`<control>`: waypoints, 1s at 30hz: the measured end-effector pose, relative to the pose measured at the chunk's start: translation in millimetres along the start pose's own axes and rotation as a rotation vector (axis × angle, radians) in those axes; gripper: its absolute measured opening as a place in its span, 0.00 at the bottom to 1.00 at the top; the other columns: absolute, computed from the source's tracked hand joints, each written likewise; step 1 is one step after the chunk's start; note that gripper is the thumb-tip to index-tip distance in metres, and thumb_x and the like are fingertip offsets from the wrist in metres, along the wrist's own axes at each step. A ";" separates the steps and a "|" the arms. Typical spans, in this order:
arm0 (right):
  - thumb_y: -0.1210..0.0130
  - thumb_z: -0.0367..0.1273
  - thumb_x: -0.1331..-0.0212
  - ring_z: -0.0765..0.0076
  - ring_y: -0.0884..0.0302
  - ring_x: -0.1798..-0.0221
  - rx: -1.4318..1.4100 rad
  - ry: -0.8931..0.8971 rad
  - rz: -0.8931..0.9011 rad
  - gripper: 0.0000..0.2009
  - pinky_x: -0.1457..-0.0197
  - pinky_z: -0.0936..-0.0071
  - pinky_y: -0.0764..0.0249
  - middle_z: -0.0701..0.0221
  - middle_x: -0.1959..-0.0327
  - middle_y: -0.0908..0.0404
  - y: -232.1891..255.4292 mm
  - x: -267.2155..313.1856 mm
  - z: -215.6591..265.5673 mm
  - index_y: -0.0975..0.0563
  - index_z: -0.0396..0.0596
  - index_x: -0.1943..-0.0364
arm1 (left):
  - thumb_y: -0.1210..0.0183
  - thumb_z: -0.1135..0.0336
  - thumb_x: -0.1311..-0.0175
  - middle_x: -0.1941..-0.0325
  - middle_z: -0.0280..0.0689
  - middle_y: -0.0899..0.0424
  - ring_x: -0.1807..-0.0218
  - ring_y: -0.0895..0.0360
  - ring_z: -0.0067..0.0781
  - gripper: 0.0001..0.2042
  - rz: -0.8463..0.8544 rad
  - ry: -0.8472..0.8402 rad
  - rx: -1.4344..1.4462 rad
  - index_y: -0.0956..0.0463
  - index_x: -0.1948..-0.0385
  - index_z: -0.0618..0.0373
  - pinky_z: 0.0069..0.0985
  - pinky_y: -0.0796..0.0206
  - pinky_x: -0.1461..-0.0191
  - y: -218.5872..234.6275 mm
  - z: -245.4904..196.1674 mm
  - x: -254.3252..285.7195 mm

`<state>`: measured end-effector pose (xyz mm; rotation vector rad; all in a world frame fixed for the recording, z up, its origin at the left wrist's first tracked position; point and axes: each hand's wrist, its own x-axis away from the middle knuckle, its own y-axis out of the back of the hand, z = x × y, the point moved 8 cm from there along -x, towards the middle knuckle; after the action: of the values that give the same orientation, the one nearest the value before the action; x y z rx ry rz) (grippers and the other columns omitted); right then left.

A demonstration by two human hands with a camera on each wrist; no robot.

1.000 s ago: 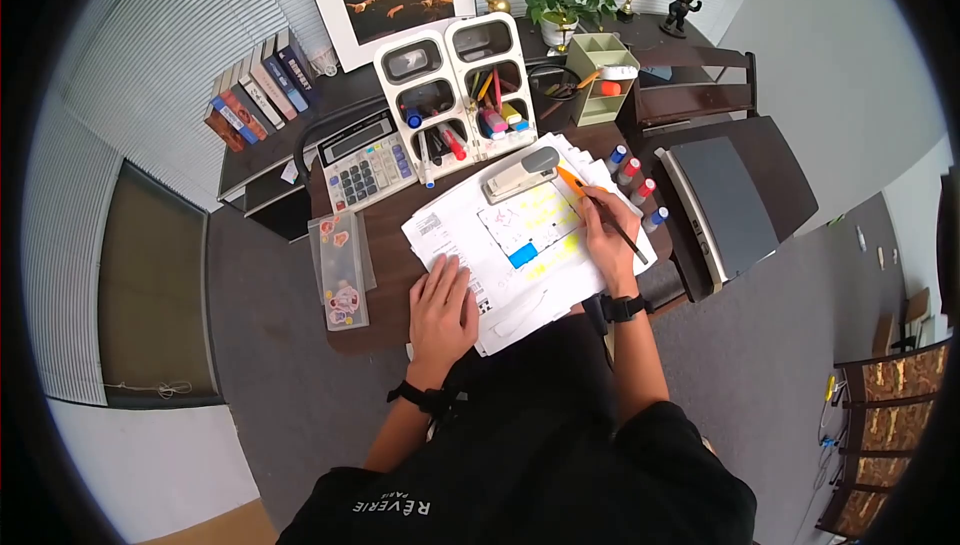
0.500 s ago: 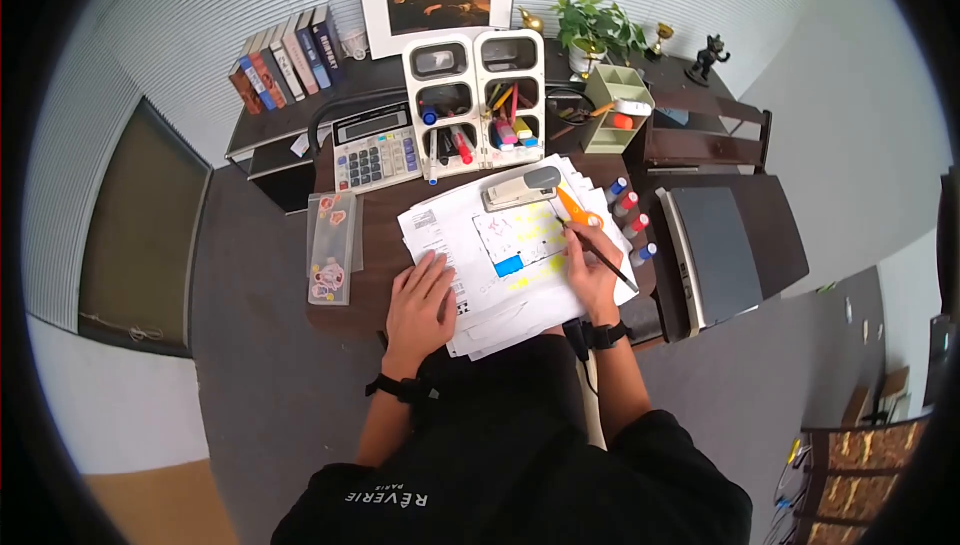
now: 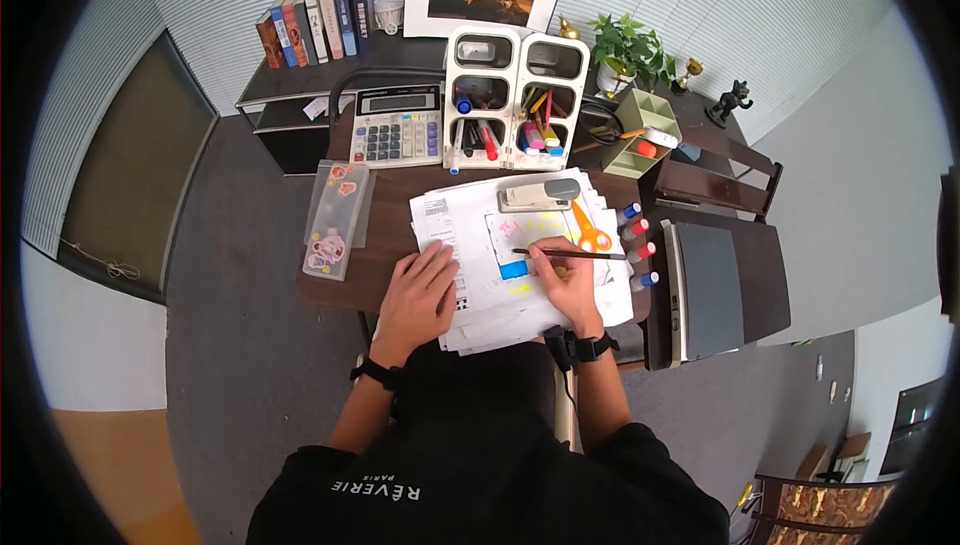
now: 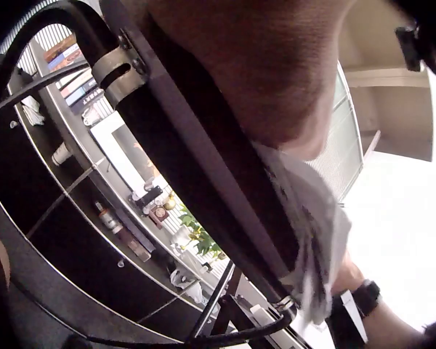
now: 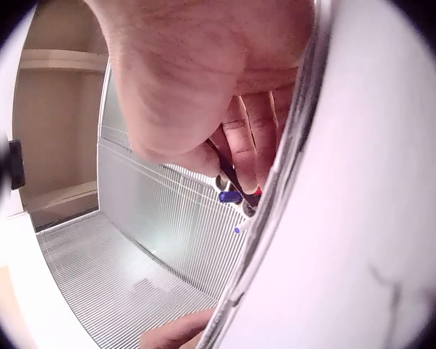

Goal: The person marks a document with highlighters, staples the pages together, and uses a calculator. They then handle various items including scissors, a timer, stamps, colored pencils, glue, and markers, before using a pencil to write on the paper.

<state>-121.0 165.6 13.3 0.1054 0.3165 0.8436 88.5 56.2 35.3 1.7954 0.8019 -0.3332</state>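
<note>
In the head view my right hand (image 3: 568, 290) pinches a slim dark pencil (image 3: 585, 255). Its point reaches the printed sheet just above a blue block, while the back end sticks out to the right. My left hand (image 3: 418, 295) rests with extended fingers on the left side of the paper stack (image 3: 475, 330). Yellow highlighter marks and pink scribbles show on the top sheet. A stapler (image 3: 535, 196) lies across the top of the sheets, and orange-handled scissors (image 3: 592, 237) lie right of it. The right wrist view shows the pencil (image 5: 229, 163) between thumb and fingers.
Several capped markers (image 3: 640, 251) line the stack's right side. Behind it stand a white pen organizer (image 3: 515, 95) and a calculator (image 3: 398, 130). A clear stickered case (image 3: 335, 220) lies at left, a green holder (image 3: 640, 125) at back right, and a dark-topped device (image 3: 715, 285) at right.
My right hand has moved left over the sheet, and the pencil has swung from slanted to nearly level. More of the scissors shows. The left hand stays on the papers while the head view shifts.
</note>
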 end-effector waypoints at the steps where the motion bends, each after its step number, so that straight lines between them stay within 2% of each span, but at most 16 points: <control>1: 0.37 0.27 0.36 0.82 0.22 0.69 -0.018 -0.041 0.021 0.05 0.65 0.83 0.27 0.71 0.70 0.16 -2.9 -0.1 -7.2 0.17 0.39 0.61 | 0.39 0.71 0.41 0.41 0.46 0.19 0.32 0.27 0.45 0.13 0.001 -0.002 -0.001 0.19 0.55 0.63 0.44 0.37 0.33 -0.9 0.1 0.4; 10: 0.37 0.27 0.36 0.85 0.25 0.72 0.058 0.116 0.006 0.04 0.71 0.85 0.33 0.74 0.72 0.18 -4.7 3.9 -7.6 0.18 0.40 0.62 | 0.39 0.73 0.42 0.40 0.47 0.19 0.31 0.28 0.46 0.15 0.023 0.006 0.017 0.19 0.53 0.64 0.44 0.38 0.33 -1.0 1.1 -0.7; 17: 0.37 0.25 0.37 0.85 0.27 0.74 0.139 0.109 0.034 0.03 0.73 0.85 0.34 0.74 0.73 0.19 -11.0 0.5 -3.6 0.18 0.40 0.62 | 0.40 0.71 0.41 0.42 0.46 0.18 0.32 0.27 0.45 0.13 0.012 0.004 -0.006 0.19 0.54 0.64 0.44 0.38 0.32 -2.4 1.1 -0.7; 19: 0.38 0.25 0.37 0.84 0.26 0.75 0.162 0.156 -0.051 0.03 0.74 0.84 0.34 0.73 0.73 0.19 -5.8 -0.2 -5.1 0.18 0.40 0.63 | 0.40 0.71 0.40 0.42 0.46 0.18 0.32 0.27 0.45 0.13 0.014 0.003 -0.006 0.19 0.54 0.64 0.44 0.38 0.32 -1.9 0.3 -1.4; 23: 0.38 0.24 0.37 0.82 0.25 0.76 0.098 0.126 -0.122 0.02 0.74 0.83 0.33 0.72 0.73 0.18 1.3 4.0 -10.3 0.18 0.40 0.63 | 0.40 0.71 0.40 0.42 0.47 0.18 0.32 0.27 0.45 0.13 0.019 0.002 -0.007 0.19 0.54 0.64 0.44 0.38 0.32 -1.4 -0.2 -2.0; 30: 0.37 0.24 0.38 0.83 0.23 0.74 0.138 0.164 -0.004 0.02 0.73 0.84 0.33 0.73 0.73 0.18 -2.4 6.1 -7.2 0.18 0.39 0.64 | 0.40 0.72 0.40 0.42 0.47 0.19 0.32 0.27 0.45 0.13 0.024 -0.002 -0.008 0.19 0.54 0.64 0.44 0.38 0.33 -2.1 -1.2 -2.7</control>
<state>-117.8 168.4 4.6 0.1645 0.5287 0.8273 85.0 56.7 35.7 1.7958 0.7789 -0.3158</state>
